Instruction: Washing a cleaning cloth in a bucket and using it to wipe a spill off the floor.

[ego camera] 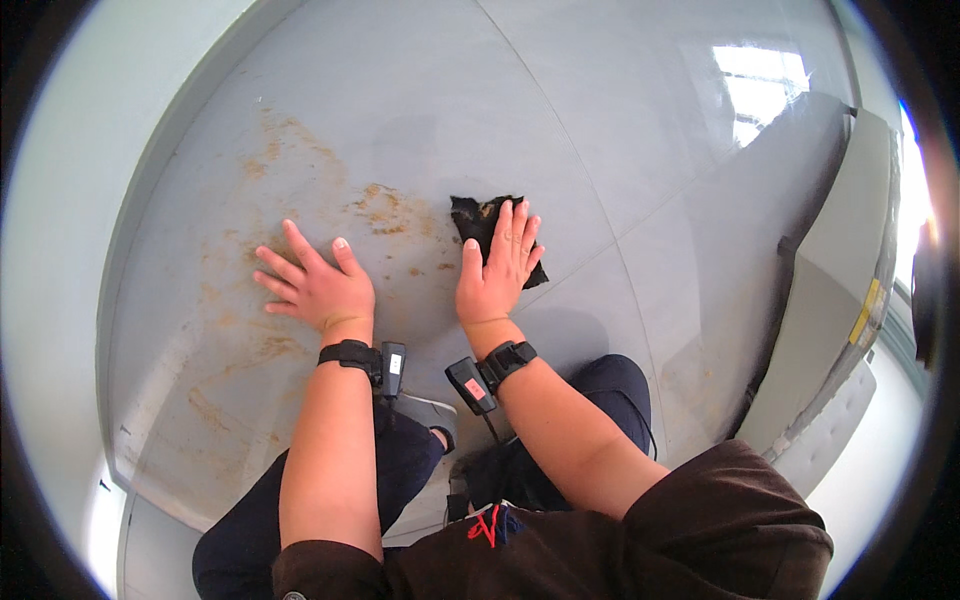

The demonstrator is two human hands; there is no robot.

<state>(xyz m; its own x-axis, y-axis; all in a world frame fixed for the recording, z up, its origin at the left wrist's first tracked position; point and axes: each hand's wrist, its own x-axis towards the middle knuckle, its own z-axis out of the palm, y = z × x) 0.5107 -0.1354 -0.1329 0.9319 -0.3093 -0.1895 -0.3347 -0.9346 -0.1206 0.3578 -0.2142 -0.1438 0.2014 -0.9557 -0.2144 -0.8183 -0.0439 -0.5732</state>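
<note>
My left hand [324,286] rests with spread fingers on the grey tiled floor [480,97], among dried brown smears. It holds nothing. To the right, my right hand [500,262] lies flat over a black cloth [474,220] with ragged edges, pressing it against the floor. The cloth shows past the fingertips and at the right side of the hand, and bears a brownish patch at its top. Between the two hands lies a brown stain [386,210] with small crumbs below it. Each wrist wears a black strap with a small black device.
A pale wall with a grey skirting [161,142] curves along the left. At the right stands a grey upholstered piece of furniture [817,262] with a yellow strip. More brown smears [274,146] mark the upper left floor. My shoe [427,412] and bent knees are close below.
</note>
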